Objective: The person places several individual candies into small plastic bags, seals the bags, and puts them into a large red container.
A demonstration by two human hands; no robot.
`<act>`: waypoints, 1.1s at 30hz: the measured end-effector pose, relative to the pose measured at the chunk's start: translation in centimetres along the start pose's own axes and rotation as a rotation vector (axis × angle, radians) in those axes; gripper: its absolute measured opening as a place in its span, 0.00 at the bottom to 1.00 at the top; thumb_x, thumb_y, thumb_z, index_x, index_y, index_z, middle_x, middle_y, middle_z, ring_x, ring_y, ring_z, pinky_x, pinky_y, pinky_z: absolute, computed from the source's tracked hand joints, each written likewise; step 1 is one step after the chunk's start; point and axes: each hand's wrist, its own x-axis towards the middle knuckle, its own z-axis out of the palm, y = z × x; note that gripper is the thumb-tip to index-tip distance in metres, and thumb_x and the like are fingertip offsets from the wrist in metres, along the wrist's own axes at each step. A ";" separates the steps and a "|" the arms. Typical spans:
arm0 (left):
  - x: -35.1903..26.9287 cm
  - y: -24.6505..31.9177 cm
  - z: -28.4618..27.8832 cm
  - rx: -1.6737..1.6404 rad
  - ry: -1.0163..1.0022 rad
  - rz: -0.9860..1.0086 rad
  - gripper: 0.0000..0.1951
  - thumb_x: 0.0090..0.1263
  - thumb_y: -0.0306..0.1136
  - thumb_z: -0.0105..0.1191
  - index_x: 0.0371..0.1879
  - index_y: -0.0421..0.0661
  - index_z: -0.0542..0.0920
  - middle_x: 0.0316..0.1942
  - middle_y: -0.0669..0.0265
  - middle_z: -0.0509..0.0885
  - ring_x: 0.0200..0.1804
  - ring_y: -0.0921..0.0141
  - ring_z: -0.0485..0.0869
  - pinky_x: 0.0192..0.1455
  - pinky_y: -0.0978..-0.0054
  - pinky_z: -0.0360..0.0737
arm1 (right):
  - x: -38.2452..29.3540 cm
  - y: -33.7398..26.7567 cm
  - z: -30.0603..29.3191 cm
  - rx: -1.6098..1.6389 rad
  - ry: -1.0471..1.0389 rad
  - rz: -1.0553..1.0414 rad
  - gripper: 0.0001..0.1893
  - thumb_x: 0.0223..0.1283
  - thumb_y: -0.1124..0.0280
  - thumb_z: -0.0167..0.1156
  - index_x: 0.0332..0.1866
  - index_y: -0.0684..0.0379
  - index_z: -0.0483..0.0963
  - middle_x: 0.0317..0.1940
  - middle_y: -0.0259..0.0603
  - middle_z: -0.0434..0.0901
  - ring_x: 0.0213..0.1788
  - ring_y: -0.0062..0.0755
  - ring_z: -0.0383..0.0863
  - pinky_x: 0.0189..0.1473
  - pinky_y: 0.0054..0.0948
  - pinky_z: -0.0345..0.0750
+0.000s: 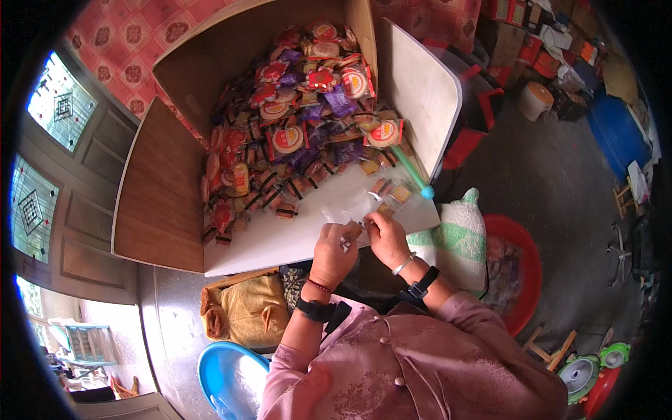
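My left hand grips a small brown wrapped snack. Close beside it, the fingertips of my right hand are pinched together at the edge of a clear plastic bag, whose outline is hard to make out. Both hands are over the front edge of a white board. Just beyond my right hand lie a few small packets. Behind them is a large heap of wrapped snacks in red, purple and clear packaging. A green tube with a blue end rests at the heap's right side.
Wooden side panels and a white panel wall in the heap. A red basin holding packets stands to the right, beside a green-and-white towel. At lower left are a blue basin and a yellow cloth.
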 end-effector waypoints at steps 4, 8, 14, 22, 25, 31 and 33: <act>0.8 -1.3 1.7 0.062 0.058 0.072 0.14 0.53 0.20 0.60 0.41 0.42 0.78 0.40 0.53 0.79 0.43 0.50 0.79 0.45 0.58 0.81 | 0.1 0.0 0.0 0.008 -0.008 0.012 0.05 0.60 0.80 0.58 0.41 0.61 0.74 0.34 0.50 0.81 0.37 0.55 0.83 0.38 0.43 0.79; 1.3 -1.8 2.9 0.129 0.122 0.065 0.15 0.53 0.20 0.61 0.41 0.42 0.76 0.41 0.51 0.77 0.46 0.49 0.77 0.48 0.57 0.78 | 0.1 0.1 -0.2 0.049 -0.030 0.013 0.06 0.60 0.80 0.58 0.42 0.61 0.73 0.33 0.49 0.81 0.37 0.54 0.83 0.37 0.42 0.79; 1.4 -1.5 4.1 -0.021 0.177 -0.067 0.19 0.58 0.20 0.59 0.49 0.40 0.73 0.39 0.53 0.78 0.46 0.52 0.77 0.49 0.61 0.78 | 0.0 0.0 -0.3 0.092 -0.075 0.042 0.08 0.57 0.78 0.58 0.42 0.59 0.73 0.34 0.49 0.81 0.39 0.56 0.81 0.40 0.48 0.78; 1.3 -5.5 3.8 -0.389 0.142 -0.349 0.17 0.74 0.27 0.54 0.58 0.38 0.70 0.37 0.63 0.81 0.39 0.74 0.81 0.41 0.77 0.80 | 0.0 -0.8 0.1 -0.080 -0.105 0.022 0.12 0.57 0.72 0.65 0.44 0.57 0.71 0.30 0.46 0.81 0.32 0.51 0.82 0.33 0.42 0.77; 2.1 -2.6 3.2 -0.315 0.103 -0.432 0.19 0.70 0.32 0.56 0.57 0.39 0.73 0.32 0.59 0.84 0.34 0.67 0.83 0.38 0.71 0.80 | 0.1 -0.9 -0.4 -0.129 -0.138 0.042 0.14 0.56 0.70 0.67 0.44 0.56 0.71 0.30 0.46 0.81 0.32 0.51 0.82 0.33 0.42 0.77; 2.8 -6.2 4.2 -0.332 0.238 -0.382 0.13 0.70 0.36 0.55 0.43 0.38 0.81 0.33 0.61 0.86 0.34 0.68 0.83 0.41 0.69 0.80 | -0.2 -1.1 -0.1 -0.144 -0.109 -0.006 0.15 0.54 0.70 0.68 0.44 0.57 0.71 0.32 0.46 0.81 0.34 0.52 0.82 0.34 0.44 0.77; 2.9 -6.0 4.2 -0.359 0.193 -0.442 0.11 0.72 0.35 0.54 0.42 0.38 0.81 0.31 0.65 0.84 0.33 0.73 0.81 0.37 0.75 0.78 | -0.3 -0.8 0.0 -0.155 -0.111 -0.002 0.15 0.54 0.69 0.68 0.44 0.57 0.71 0.33 0.46 0.81 0.34 0.53 0.82 0.35 0.44 0.77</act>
